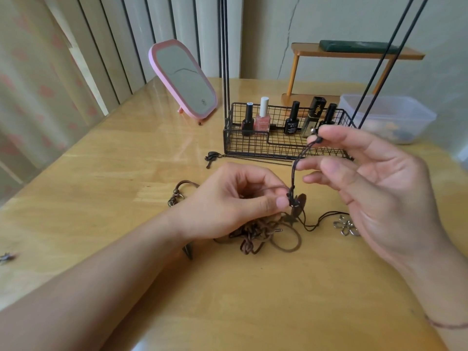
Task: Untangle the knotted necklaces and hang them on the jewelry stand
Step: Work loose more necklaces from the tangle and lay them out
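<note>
I count five nail polish bottles [262,118] in the black wire basket [253,145]; one pink-framed mirror [183,79]; one clear plastic tub [390,117].

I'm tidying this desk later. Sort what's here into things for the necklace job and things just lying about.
For the job: black cord pinched by both hands, left and right; brown tangle; flower pendant; wire stand.

Lying about: mirror, polish bottles, plastic tub, wooden shelf.

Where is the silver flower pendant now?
In the head view, the silver flower pendant lies on the wooden table, right of the tangled cords, beside the right hand.
</note>
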A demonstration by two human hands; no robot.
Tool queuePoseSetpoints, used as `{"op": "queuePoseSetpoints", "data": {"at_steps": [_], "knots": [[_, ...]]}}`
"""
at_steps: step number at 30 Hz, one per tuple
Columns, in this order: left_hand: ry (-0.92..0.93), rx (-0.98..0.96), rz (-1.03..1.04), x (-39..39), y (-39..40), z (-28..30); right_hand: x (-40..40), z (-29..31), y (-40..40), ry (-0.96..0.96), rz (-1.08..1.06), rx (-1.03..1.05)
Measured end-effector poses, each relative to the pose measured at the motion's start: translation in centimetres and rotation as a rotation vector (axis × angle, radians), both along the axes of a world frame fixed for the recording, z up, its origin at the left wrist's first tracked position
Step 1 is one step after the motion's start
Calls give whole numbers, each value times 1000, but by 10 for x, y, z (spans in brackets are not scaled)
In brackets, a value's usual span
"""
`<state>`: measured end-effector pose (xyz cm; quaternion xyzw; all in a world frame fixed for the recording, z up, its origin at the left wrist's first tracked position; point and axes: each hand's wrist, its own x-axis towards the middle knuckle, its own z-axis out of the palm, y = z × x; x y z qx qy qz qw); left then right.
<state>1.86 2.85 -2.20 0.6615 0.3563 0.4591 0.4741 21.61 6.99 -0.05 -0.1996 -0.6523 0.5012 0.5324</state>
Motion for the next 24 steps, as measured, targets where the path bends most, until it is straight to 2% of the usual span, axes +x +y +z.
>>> {"op": "queuePoseSetpoints", "data": {"at_steps": [6,8,11,13,17,24], "knots": [[-66,-14,-5,-1,0,0,4,-17,7,-405,-168,172],[-94,-26,-10,-3,1,1,4,-21,8,-476,-229,240],[-163,-60,-27,-5,3,1,2,-19,4,-452,-278,313],[-182,-70,-41,-6,3,2,2,-16,0,-428,-273,431],[-193,-66,-41,-6,3,1,1,-15,-3,-492,-229,623],[-190,-56,-64,-6,3,0,-1,-18,-1,-528,-252,547]]}}
